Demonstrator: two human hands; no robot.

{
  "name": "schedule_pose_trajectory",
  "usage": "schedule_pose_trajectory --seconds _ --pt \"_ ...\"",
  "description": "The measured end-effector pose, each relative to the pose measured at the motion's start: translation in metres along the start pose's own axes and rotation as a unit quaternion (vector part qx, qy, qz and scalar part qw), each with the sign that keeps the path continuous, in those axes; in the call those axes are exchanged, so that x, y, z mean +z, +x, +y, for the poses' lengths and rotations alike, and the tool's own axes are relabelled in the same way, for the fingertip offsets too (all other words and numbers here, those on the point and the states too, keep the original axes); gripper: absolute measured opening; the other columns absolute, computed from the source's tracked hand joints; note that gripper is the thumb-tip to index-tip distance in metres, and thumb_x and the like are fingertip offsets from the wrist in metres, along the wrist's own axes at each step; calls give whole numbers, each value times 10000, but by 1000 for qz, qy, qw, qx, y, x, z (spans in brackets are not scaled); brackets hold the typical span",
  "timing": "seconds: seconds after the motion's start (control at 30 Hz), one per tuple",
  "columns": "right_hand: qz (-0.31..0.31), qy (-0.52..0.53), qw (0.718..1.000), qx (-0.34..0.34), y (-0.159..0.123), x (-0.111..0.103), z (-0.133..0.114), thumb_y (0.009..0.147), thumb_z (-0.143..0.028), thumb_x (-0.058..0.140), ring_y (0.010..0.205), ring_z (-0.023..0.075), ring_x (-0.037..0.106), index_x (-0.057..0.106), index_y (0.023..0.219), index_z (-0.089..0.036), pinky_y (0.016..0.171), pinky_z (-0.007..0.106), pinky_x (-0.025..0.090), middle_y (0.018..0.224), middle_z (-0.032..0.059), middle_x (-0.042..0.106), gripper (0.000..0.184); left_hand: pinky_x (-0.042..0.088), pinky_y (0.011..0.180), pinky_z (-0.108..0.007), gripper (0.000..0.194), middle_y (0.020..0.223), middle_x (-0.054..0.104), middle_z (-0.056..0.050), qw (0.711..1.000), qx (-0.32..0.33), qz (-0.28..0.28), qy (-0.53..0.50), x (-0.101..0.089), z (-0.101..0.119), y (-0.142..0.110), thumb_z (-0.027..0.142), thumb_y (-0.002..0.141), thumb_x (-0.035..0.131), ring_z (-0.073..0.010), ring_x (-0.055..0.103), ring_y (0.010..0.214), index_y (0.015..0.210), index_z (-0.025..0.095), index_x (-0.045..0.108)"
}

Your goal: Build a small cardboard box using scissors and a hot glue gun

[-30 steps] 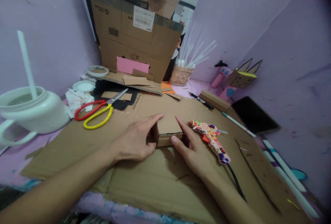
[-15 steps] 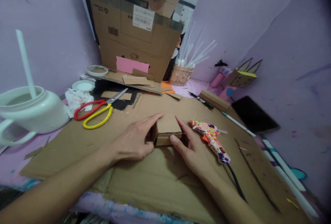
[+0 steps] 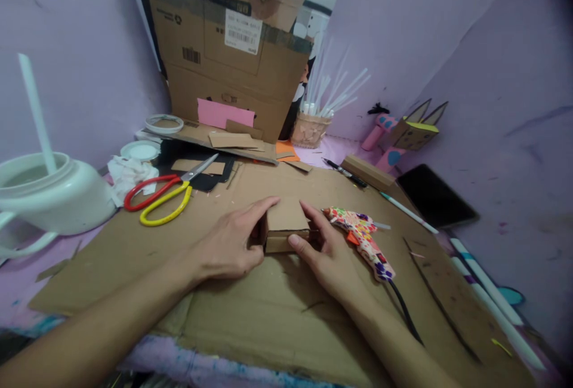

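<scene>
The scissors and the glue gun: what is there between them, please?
In the head view, the small cardboard box, held by the left hand and right hand, sits between the scissors and glue gun.

Scissors [image 3: 185,185] with red and yellow handles lie at the far left corner of the cardboard sheet [image 3: 250,316]. A white pot [image 3: 76,194] stands past its left edge, a basket [image 3: 311,131] beyond its far edge; a black tablet [image 3: 436,197] lies near its right edge.

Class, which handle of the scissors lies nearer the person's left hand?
The yellow handle of the scissors, on the side toward the left hand; the red handle lies beyond it, farther off.
</scene>
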State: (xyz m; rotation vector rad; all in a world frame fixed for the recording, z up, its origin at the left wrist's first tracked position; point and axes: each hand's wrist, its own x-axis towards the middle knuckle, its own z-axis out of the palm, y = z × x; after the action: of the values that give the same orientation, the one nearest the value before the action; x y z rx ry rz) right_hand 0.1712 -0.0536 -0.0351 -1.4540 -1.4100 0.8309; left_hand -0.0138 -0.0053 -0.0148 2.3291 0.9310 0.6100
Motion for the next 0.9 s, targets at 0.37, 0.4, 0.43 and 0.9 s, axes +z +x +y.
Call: schedule_pose_trajectory --seconds 0.37,0.4,0.43,0.9 --pt "-17 -48 997 -59 -3 -4 1 764 -260 611 1200 257 486 492 1296 -248 972 434 401 1333 82 529 545 374 1040 -429 755 1360 469 -108 999 33 27 7 4 -5 -4 63 620 483 -260 446 1241 1354 181 354" --pt "-20 -53 996 -65 -3 -4 1 771 -258 607 1207 256 481 509 1280 -262 974 436 399 1330 70 533 519 368 1045 -436 739 1368 463 -110 999 32 26 8 4 -5 -5 83 643 497 -262 435 1252 1360 180 349" --pt "-20 -55 996 -70 -3 -4 2 777 -258 605 1209 254 478 516 1272 -275 975 439 398 1329 62 535 504 356 1053 -445 716 1384 446 -118 999 30 24 12 4 -5 -5 114 671 515 -267 413 1271 1363 178 348" --pt "-10 -44 995 -84 -3 -6 8 769 -221 620 1043 228 570 526 1262 -298 881 393 459 1234 46 605 507 304 1076 -487 640 1461 315 -166 993 98 40 51 8 -16 -4 260 827 530 -288 284 1347 1409 159 282"
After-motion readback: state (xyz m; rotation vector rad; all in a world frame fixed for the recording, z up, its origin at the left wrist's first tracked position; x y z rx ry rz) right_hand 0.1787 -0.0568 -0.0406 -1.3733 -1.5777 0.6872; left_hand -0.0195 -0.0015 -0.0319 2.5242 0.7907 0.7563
